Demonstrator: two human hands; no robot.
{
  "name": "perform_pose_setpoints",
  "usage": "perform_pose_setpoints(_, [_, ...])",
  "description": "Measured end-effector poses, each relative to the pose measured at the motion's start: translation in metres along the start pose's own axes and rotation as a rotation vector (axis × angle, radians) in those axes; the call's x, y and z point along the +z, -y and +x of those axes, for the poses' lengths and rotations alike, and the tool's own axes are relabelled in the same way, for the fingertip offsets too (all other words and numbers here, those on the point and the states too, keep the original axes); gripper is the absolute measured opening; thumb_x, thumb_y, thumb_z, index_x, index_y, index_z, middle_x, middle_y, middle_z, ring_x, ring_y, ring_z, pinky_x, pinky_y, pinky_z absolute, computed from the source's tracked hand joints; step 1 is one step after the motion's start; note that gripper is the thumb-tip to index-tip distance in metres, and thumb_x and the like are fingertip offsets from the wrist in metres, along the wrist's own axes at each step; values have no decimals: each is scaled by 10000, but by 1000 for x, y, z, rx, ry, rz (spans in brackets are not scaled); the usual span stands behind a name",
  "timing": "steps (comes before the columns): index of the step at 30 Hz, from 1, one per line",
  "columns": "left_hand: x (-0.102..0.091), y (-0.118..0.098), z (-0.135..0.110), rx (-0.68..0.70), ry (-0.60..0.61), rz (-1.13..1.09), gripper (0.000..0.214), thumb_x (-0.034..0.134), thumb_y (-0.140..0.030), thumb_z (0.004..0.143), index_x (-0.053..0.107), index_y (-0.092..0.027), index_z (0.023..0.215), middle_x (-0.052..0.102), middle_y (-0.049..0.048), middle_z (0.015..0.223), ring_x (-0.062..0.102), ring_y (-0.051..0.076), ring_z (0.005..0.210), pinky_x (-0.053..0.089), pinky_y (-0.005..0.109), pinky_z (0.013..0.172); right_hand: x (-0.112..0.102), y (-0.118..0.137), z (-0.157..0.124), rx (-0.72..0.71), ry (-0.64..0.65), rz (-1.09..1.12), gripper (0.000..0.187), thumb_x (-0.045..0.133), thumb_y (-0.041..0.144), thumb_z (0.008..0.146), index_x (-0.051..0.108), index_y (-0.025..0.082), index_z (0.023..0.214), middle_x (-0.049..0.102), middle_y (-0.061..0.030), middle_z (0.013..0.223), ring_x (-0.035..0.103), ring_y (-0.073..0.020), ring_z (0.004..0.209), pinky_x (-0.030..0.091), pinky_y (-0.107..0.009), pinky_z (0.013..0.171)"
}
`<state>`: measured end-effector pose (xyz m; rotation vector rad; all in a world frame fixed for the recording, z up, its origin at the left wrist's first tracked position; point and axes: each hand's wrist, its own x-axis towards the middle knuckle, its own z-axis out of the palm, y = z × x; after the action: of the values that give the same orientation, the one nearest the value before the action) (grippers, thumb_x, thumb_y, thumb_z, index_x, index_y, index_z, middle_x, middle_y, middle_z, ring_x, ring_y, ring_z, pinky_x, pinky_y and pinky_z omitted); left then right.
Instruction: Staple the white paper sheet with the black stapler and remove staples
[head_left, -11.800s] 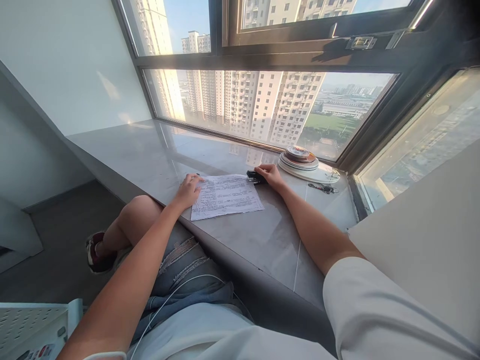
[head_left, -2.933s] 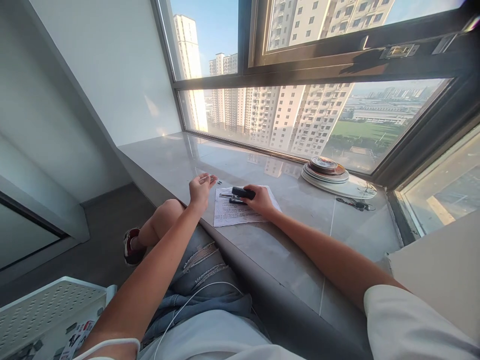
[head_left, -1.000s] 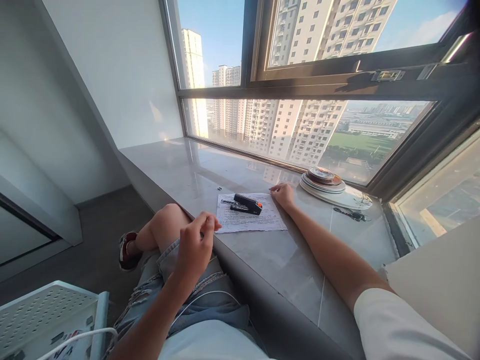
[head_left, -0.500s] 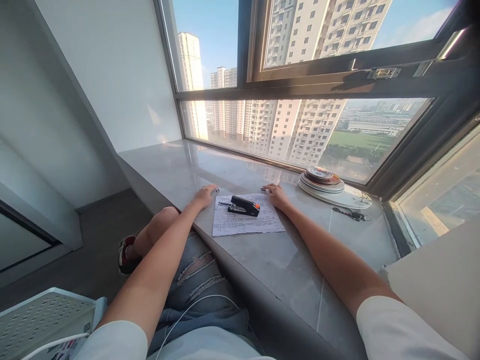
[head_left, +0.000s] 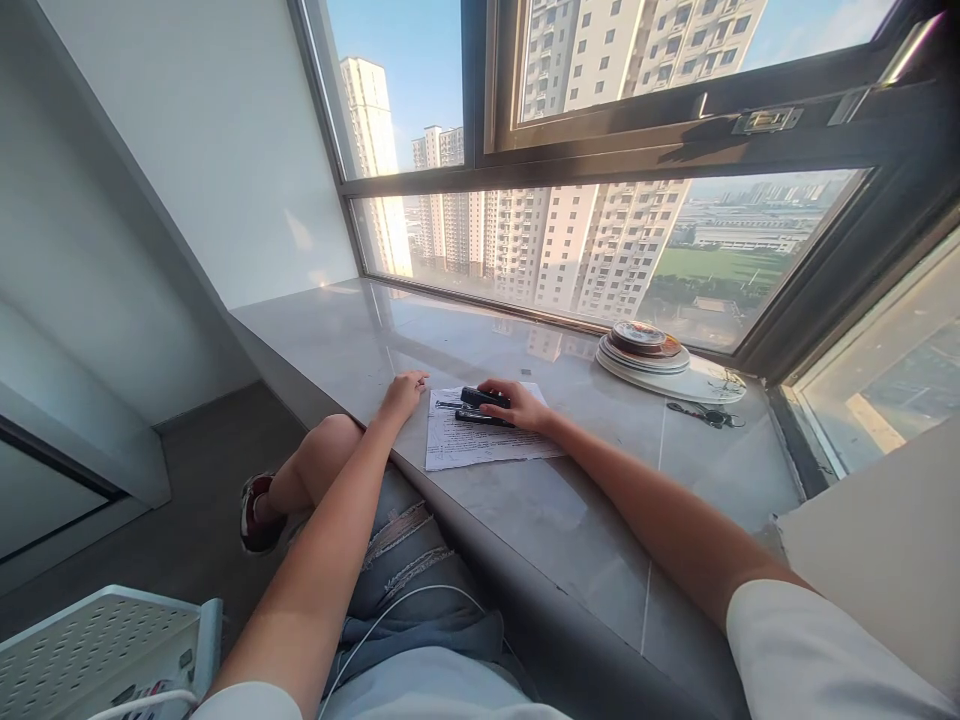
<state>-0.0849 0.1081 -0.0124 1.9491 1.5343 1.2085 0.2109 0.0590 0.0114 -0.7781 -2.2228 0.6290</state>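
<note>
A black stapler (head_left: 474, 397) lies on printed sheets of paper (head_left: 457, 450) on the grey window sill (head_left: 540, 520). My right hand (head_left: 517, 407) is closed around the right end of the stapler, fingers over its upper arm and the thumb along the near side. The orange part at that end is hidden under the hand. My left hand (head_left: 403, 395) rests on the sill just left of the paper, its fingers loosely stretched to the right and holding nothing. Beyond the paper sits a small grey piece (head_left: 526, 372), too small to name.
Stacked plates (head_left: 643, 352) stand by the window at the right, with keys (head_left: 709, 415) in front of them. A window frame (head_left: 600, 165) borders the sill's far side. A perforated white rack (head_left: 105, 640) is at the lower left. A white cable (head_left: 397, 600) crosses my lap.
My right hand has moved left from the paper's upper right edge and taken hold of the stapler. My left hand has barely moved. The view has shifted slightly.
</note>
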Motion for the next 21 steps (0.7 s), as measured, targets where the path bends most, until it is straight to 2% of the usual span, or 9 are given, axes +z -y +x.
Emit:
perform_pose_setpoints(3, [-5,1,-8,17,-50,114,173,635,-153,855,783,-192,934,718,103,1009,683,238,892,532,350,911,1,-3,-1,6,21,-36,407,611,540,921,678,194,1124,716,-45,981,629,-203,855,466,-298,757])
perform_pose_setpoints(5, [-10,2,-16,48,-103,113,144,642,-201,867,778,-188,912,725,102,1004,687,224,850,550,339,859,2,-4,0,11,41,-50,401,598,537,927,678,191,1112,706,-39,931,615,-196,806,448,-294,726])
perform_pose_setpoints(7, [-13,2,-24,60,-153,39,122,673,-257,856,769,-191,893,742,92,984,698,207,813,564,324,819,2,-5,0,13,50,-55,401,590,540,930,678,190,1106,700,-34,910,605,-194,787,437,-291,715])
perform_pose_setpoints(10, [-14,-3,-38,7,-179,-134,179,730,-357,820,759,-194,889,766,73,876,731,212,812,583,317,788,4,-6,0,13,45,-54,410,586,550,931,675,188,1102,698,-34,919,604,-195,797,430,-290,721])
perform_pose_setpoints(15, [-8,-30,-55,-8,-101,-363,376,783,-472,779,739,-168,997,764,62,825,745,203,702,611,322,688,6,-10,0,16,44,-59,415,587,546,934,669,179,1107,681,-24,898,588,-183,787,413,-278,711])
perform_pose_setpoints(18, [-5,-45,-57,31,-87,-276,361,768,-486,803,754,-179,991,734,28,742,696,165,579,558,271,554,7,-10,0,5,50,-58,420,581,549,937,666,175,1108,671,-23,893,574,-177,782,407,-273,711])
perform_pose_setpoints(21, [-1,-51,-57,75,-77,-114,274,750,-467,827,781,-204,897,710,0,669,659,145,551,512,249,543,7,-9,0,-7,61,-49,422,582,554,936,667,172,1094,662,-21,881,557,-171,767,399,-269,700])
